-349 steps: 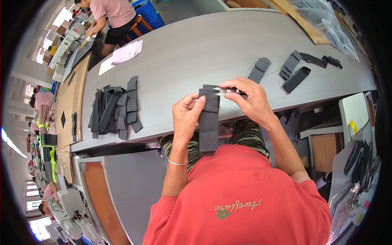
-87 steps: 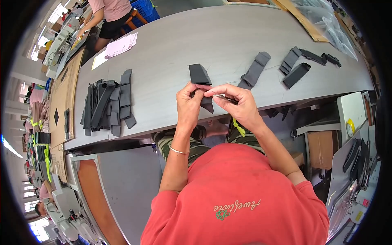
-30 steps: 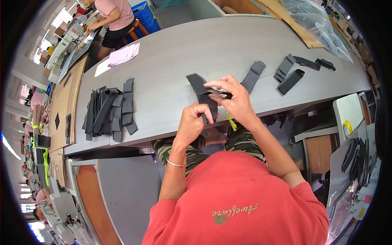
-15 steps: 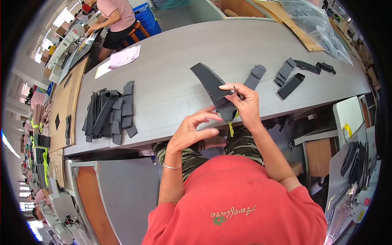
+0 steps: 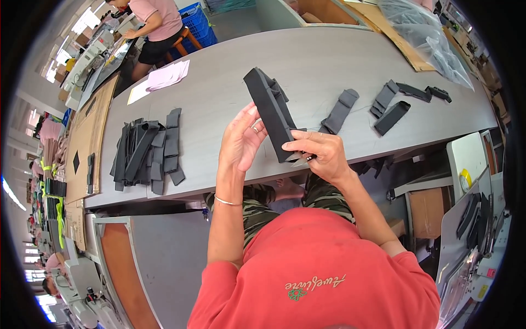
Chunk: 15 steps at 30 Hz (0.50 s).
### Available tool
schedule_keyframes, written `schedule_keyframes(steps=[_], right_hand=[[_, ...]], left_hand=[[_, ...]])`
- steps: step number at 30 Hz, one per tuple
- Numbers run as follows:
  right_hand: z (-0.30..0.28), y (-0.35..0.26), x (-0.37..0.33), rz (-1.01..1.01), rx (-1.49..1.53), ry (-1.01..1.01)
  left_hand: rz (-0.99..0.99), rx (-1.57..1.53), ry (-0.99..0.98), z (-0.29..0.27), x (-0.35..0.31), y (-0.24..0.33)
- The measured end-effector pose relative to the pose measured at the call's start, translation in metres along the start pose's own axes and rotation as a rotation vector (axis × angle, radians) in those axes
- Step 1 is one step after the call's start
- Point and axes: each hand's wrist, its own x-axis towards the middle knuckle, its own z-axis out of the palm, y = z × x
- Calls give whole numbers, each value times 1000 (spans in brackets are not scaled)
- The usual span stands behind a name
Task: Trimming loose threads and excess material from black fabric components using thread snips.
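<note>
Now the strip (image 5: 267, 109) has swung round above the table (image 5: 219, 71), baring its long side; the left hand (image 5: 240, 137), loosely open, has risen to its left edge. The right hand (image 5: 324, 153) pinches its lower end, snips (image 5: 299, 161) also held. It looks black, smooth-faced, folded behind.

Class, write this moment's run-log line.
right hand: holds black fabric strip, silver-bladed snips | left hand: at strip's edge | dark fabric pile on grey table
</note>
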Motion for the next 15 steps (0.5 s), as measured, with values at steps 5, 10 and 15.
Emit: schedule_keyframes(steps=[5,10,15], right_hand=[[-3,-3,1,-44,-101,-45],[-4,-2,-9,12,-89,-119],[-4,-5,-15,110,-103,-129]], left_hand=[[-7,11,146,9,7,-7],[104,103,247,-4,3,-24],[79,121,242,4,-15,-21]])
